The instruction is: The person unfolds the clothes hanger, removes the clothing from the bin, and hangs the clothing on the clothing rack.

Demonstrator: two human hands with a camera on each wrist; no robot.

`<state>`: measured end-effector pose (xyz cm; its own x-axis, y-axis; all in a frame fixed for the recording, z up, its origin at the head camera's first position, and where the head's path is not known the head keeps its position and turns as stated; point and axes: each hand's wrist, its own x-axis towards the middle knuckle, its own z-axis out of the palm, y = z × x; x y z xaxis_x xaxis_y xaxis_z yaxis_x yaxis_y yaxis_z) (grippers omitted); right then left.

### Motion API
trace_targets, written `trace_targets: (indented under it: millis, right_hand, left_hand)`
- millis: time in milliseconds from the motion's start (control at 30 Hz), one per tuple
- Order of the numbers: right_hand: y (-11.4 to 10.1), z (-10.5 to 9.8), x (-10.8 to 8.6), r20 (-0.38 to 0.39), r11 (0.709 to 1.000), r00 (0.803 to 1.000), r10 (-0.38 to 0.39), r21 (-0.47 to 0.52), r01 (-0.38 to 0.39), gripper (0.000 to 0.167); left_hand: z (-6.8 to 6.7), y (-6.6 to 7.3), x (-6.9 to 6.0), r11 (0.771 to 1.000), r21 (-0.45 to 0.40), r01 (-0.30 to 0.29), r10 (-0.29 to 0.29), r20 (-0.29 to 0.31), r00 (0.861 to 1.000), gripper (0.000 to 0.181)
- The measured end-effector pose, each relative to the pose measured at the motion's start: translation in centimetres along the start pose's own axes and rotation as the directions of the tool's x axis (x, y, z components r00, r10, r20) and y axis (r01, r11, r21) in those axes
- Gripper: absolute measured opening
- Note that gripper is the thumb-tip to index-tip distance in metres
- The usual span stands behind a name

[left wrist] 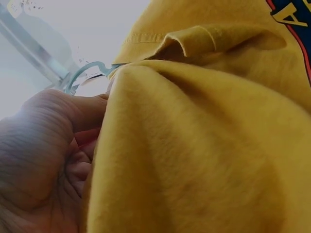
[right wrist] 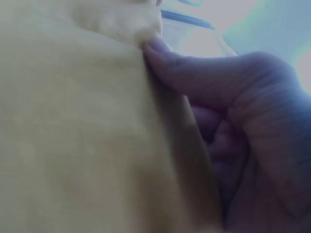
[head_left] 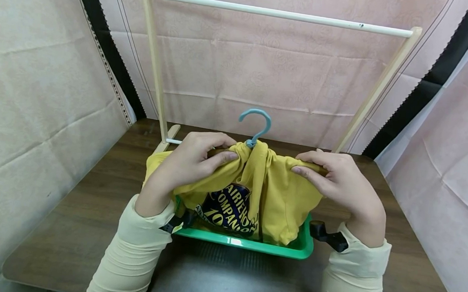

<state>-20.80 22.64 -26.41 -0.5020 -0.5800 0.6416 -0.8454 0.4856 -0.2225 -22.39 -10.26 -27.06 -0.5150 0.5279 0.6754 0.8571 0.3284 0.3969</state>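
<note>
A yellow T-shirt [head_left: 284,185] with a dark blue printed badge hangs in folds between the two hands. Out of its neck rises the hook of a light blue hanger [head_left: 266,123]; the rest of the hanger is hidden by cloth. My left hand [head_left: 194,161] pinches the shirt at the shoulder left of the hook, thumb in front. On the other side, my right hand [head_left: 333,178] pinches the opposite shoulder between thumb and fingers. Both wrist views show yellow cloth [left wrist: 194,145] gripped by the thumb, with the other fingers partly behind it.
Beneath the shirt, a green tray [head_left: 227,239] sits on the brown wooden table [head_left: 75,207]. A clothes rack with a white top bar [head_left: 276,13] and pale wooden posts stands behind. Light patterned cloth [head_left: 304,78] walls in the back and sides.
</note>
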Motion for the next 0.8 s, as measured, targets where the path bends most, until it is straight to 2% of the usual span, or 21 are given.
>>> trace_targets:
  millis: [233,400,567,633,700,800]
  right_hand:
    - [-0.4,0.8,0.5,0.002,1.000,1.000,-0.022,0.001,0.022,0.032]
    - [-0.4,0.6,0.4,0.034,1.000,0.999,0.022,-0.016,-0.022,0.030]
    - [0.5,0.7,0.5,0.007,1.000,1.000,-0.002,-0.017,0.002,0.023]
    - [1.2,0.8,0.6,-0.020,1.000,1.000,-0.005,-0.021,0.005,0.023]
    - [2.0,0.8,0.8,-0.044,1.000,0.999,0.011,-0.024,-0.012,0.020]
    - [3.4,0.6,1.3,-0.068,0.998,0.996,0.053,-0.037,-0.055,0.016]
  left_hand:
    - [0.5,0.4,0.1,1.000,0.007,-0.022,0.022,0.005,1.000,0.006]
    - [0.3,0.3,0.0,1.000,0.029,0.008,-0.008,0.000,1.000,0.005]
    - [-0.1,0.2,-0.1,0.995,0.087,0.039,-0.038,-0.011,0.999,0.013]
    - [-0.4,0.0,-0.1,0.993,0.118,0.031,-0.026,-0.045,0.999,0.018]
    - [-1.0,-0.4,-0.2,0.991,0.136,0.015,0.000,-0.108,0.994,0.023]
    - [-2.1,-0.9,-0.3,0.994,0.112,-0.008,0.032,-0.216,0.976,0.026]
